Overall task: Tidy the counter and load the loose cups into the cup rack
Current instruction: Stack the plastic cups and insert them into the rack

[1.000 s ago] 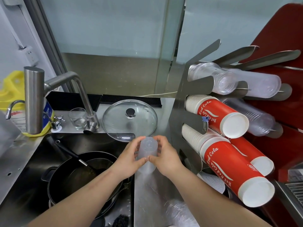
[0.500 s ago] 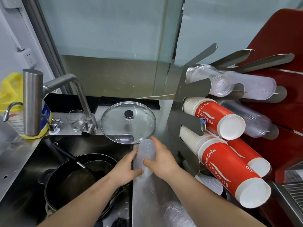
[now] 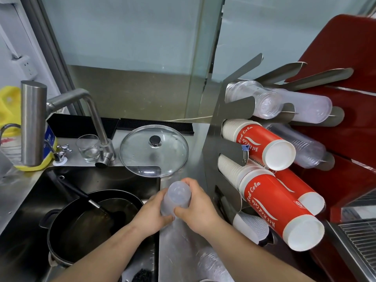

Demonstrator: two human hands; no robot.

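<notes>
A stack of clear frosted plastic cups (image 3: pixel 177 197) stands upside down over the steel counter (image 3: pixel 195 155), beside the sink edge. My left hand (image 3: pixel 151 215) grips it from the left and my right hand (image 3: pixel 198 208) from the right. To the right stands the steel cup rack (image 3: pixel 215 143), holding clear plastic cup stacks (image 3: pixel 262 100) in its top slots and red-and-white paper cup stacks (image 3: pixel 264 143) below. More clear cups (image 3: pixel 211 265) lie on the counter near the bottom edge, partly hidden by my right forearm.
A glass pot lid (image 3: pixel 154 149) lies behind the hands. A black pan (image 3: pixel 91 222) with a utensil sits in the sink at left. A faucet (image 3: pixel 89 110), a drinking glass (image 3: pixel 87 147) and a yellow bottle (image 3: pixel 10 110) stand behind the sink. A red machine (image 3: pixel 345 58) fills the right.
Both hands and the cup stack have drawn slightly down and toward me, away from the glass lid. The grip on the stack stays the same.
</notes>
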